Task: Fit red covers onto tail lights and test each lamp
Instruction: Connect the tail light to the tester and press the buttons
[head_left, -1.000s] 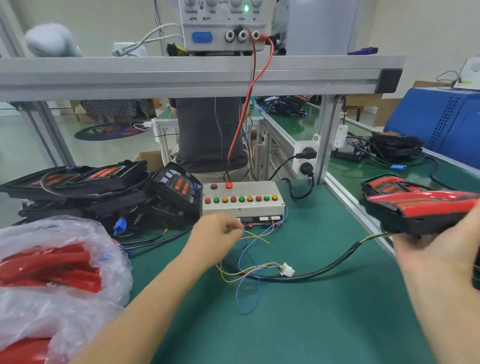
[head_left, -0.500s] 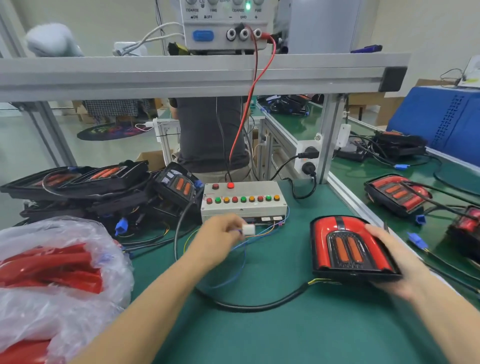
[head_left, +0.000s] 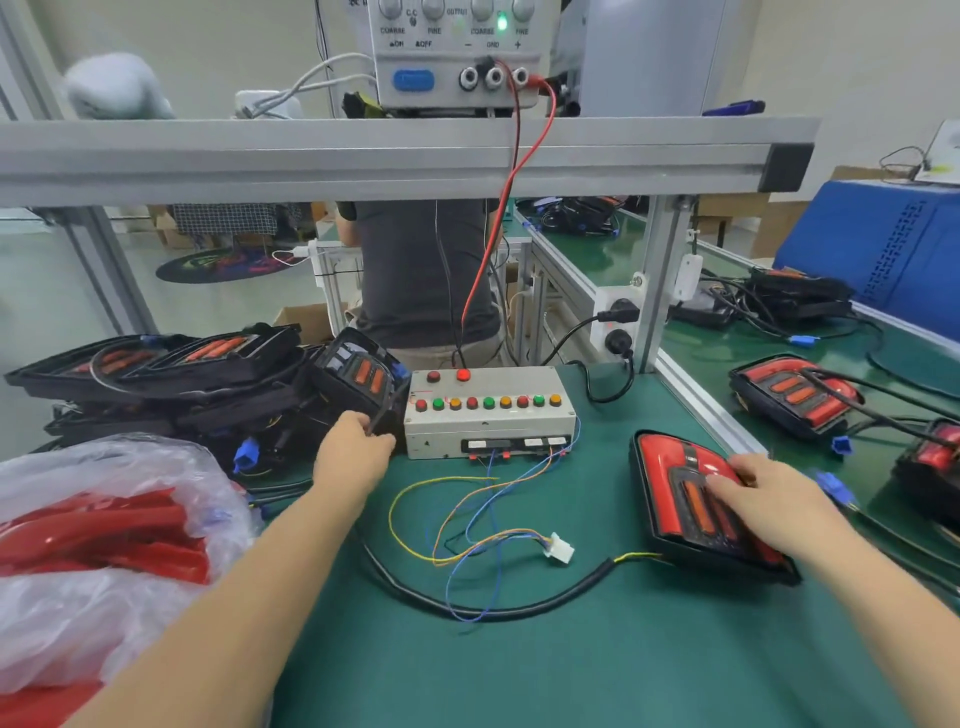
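Tail light (head_left: 691, 499), red cover fitted, now lies on the green mat right of the test box (head_left: 488, 415), my right hand (head_left: 769, 504) resting flat on it. My left hand (head_left: 353, 452) has dropped the white connector (head_left: 561, 546), now pinching a black cable (head_left: 382, 410) at the stack, likely the next lamp.
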